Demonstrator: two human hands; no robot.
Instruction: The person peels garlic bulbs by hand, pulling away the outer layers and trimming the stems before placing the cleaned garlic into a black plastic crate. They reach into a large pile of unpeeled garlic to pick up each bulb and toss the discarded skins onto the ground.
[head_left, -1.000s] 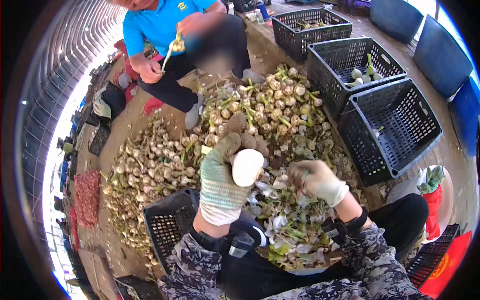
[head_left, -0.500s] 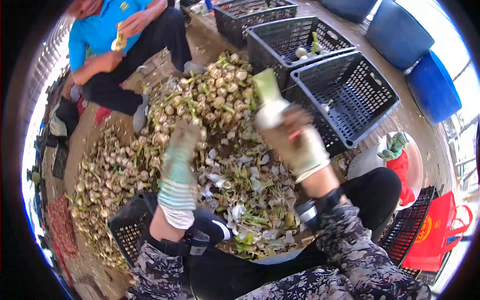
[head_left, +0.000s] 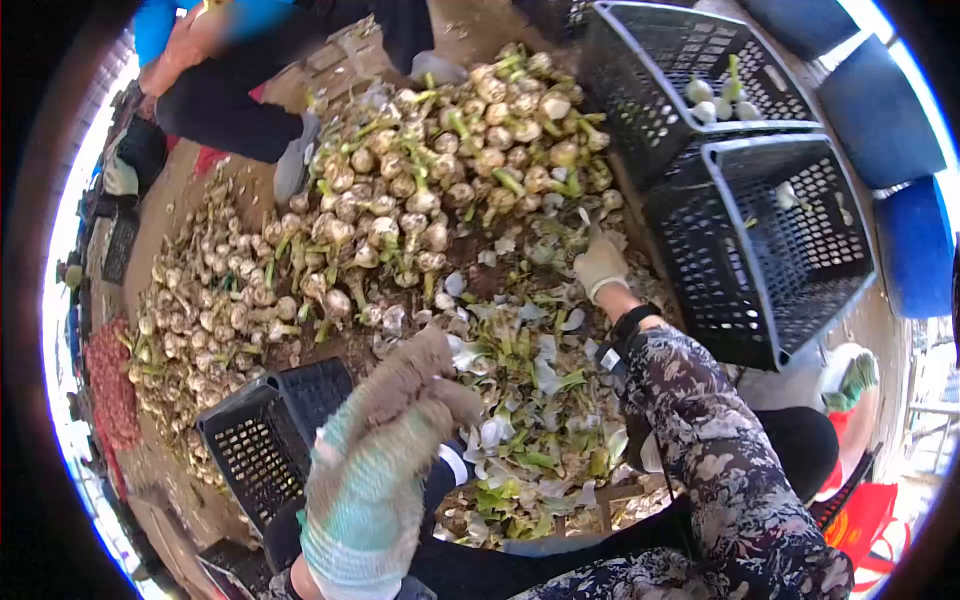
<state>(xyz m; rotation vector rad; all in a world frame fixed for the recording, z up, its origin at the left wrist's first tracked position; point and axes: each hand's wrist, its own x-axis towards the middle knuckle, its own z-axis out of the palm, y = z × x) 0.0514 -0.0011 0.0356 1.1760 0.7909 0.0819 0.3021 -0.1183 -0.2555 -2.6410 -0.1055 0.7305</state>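
Observation:
My left hand (head_left: 385,440), in a dirty white and green knitted glove, is raised at the lower middle over the leaf scraps. Its fingers stretch to the upper right with the thumb apart, blurred, and nothing shows in them. My right hand (head_left: 602,264), in a soiled pale glove, reaches down between the scraps and the crates. Its fingertips blend into the litter, so I cannot make out whether they hold anything. Beyond the hands lies a large heap of garlic bulbs (head_left: 410,205) with cut green stems. Peeled skins and leaves (head_left: 530,400) cover the floor before me.
Two black plastic crates stand at the right: the far crate (head_left: 650,50) holds several white bulbs (head_left: 722,103), the near crate (head_left: 712,160) a small white piece. A smaller black crate (head_left: 250,450) sits at my left. Another person (head_left: 225,100) sits across the heap. Blue tubs (head_left: 880,110) line the right.
The white bulb with a thick green stem has left my right hand, which now reaches lower toward the floor. My left hand has come closer to me. The view has shifted.

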